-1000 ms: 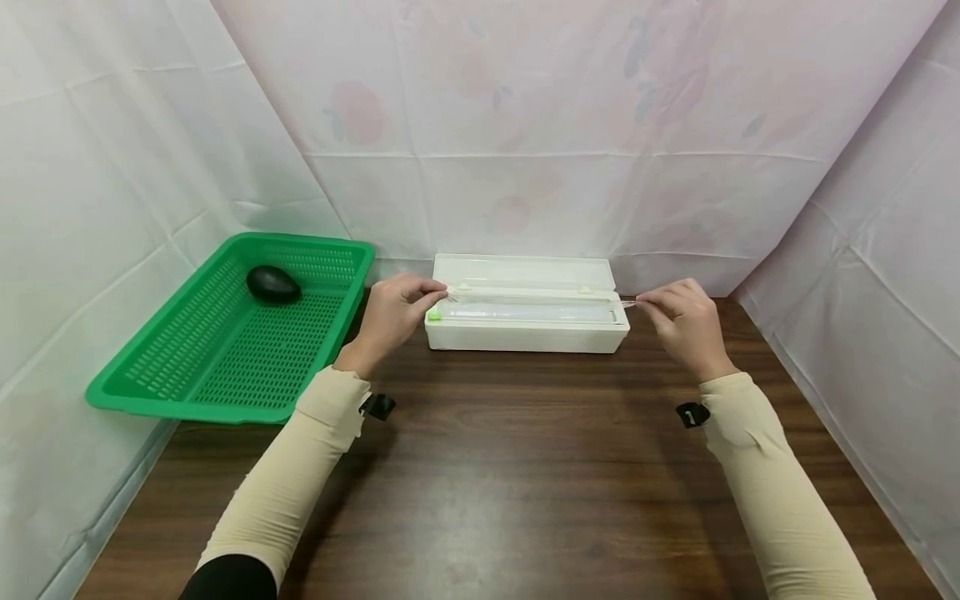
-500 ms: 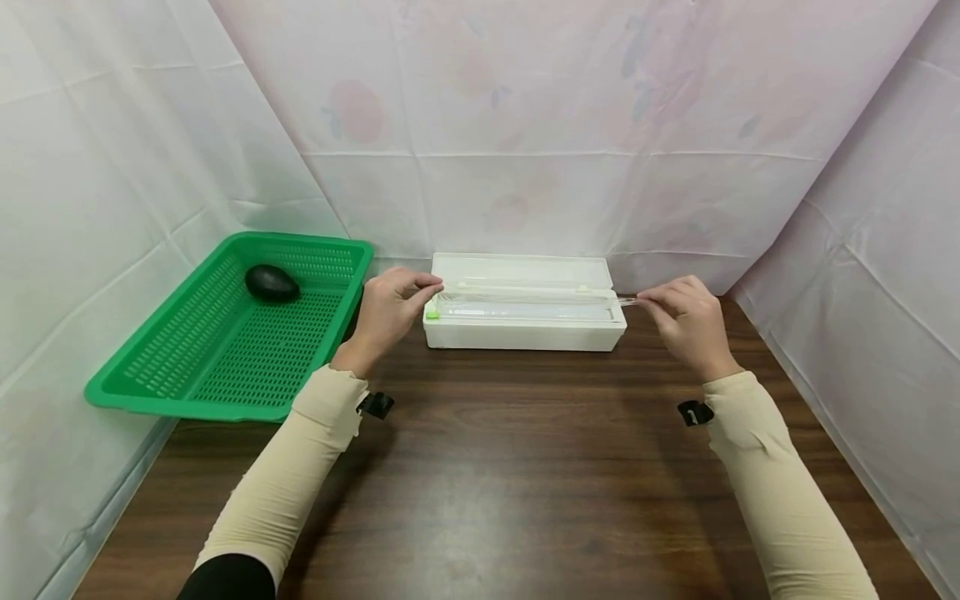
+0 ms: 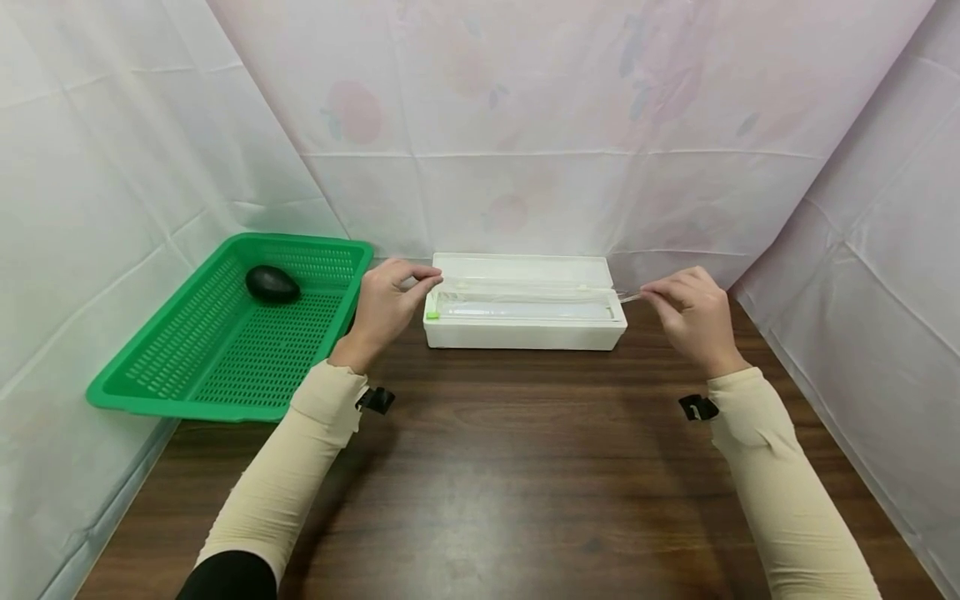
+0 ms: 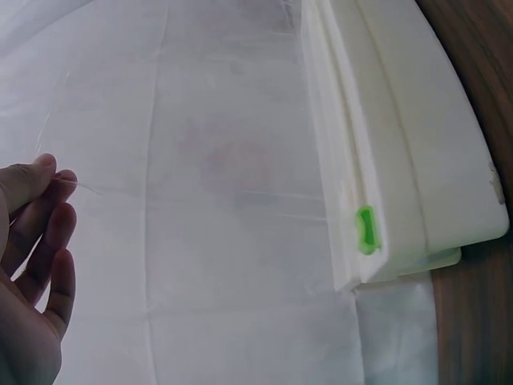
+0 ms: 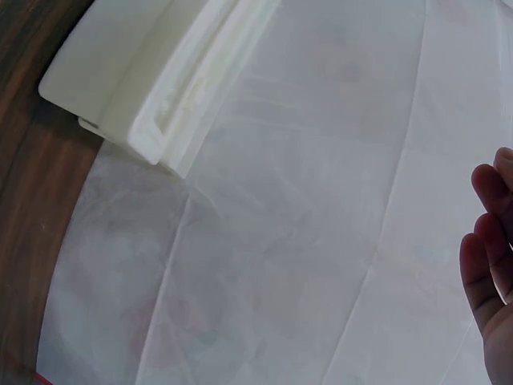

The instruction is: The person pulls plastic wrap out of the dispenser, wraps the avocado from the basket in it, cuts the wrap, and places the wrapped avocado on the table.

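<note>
Left hand (image 3: pixel 384 306) and right hand (image 3: pixel 693 317) each pinch the cling film (image 3: pixel 525 293) at the dispenser box (image 3: pixel 525 333); uneven pull risks tearing or bunching.

A dark brown wood-grain desk (image 3: pixel 495 475) carries two things. A white, long plastic dispenser box (image 3: pixel 525 333) stands at its far middle, lid open, near the back wall. A green perforated basket (image 3: pixel 225 392) sits at the far left, overhanging the desk's left edge, well apart from the box.
</note>
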Demonstrator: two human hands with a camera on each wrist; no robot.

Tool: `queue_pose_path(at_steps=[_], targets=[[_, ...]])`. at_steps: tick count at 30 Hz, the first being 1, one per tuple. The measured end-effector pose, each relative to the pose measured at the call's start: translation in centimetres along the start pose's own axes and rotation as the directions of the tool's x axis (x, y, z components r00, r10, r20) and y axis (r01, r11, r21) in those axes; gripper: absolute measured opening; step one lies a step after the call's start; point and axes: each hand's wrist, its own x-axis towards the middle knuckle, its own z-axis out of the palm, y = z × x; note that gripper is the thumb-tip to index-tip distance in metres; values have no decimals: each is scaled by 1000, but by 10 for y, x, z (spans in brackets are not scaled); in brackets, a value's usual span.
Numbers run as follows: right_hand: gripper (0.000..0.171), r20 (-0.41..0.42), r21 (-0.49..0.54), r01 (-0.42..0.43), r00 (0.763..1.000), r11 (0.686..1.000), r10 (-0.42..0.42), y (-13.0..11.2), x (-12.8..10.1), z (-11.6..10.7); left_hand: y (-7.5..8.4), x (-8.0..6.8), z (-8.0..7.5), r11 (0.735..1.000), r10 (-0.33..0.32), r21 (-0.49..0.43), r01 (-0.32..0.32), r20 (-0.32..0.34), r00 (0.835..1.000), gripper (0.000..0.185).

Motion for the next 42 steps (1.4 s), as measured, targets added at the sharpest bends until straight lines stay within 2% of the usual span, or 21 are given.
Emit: queue_pose_path(at_steps=[7, 17, 22, 30, 37, 40, 42], targets=[[5, -27, -7, -4, 1000, 1000, 4, -2, 5, -4, 5, 6, -4, 1000, -14, -24, 13, -10, 1000, 8], [3, -36, 17, 5, 999, 1000, -4, -8, 8, -13, 10, 6, -13, 999, 29, -41, -30, -16, 999, 7], [4, -15, 10, 10, 1000, 1000, -10, -11, 7, -19, 15, 5, -22, 998, 42, -45, -40, 34, 999, 7], [13, 12, 28, 34, 999, 999, -34, -18, 1, -29, 25, 2, -36, 999, 2, -41, 5, 161, 987, 9], [19, 22, 45, 100, 995, 994, -101, -25, -6, -40, 31, -5, -45, 996, 67, -75, -53, 194, 979, 12], [19, 34, 49, 121, 992, 991, -122, -28, -9, -43, 33, -8, -47, 994, 70, -95, -53, 197, 978, 14], [8, 51, 63, 133, 989, 989, -136, -30, -13, -45, 34, -12, -48, 993, 67, -104, -47, 205, 976, 15]])
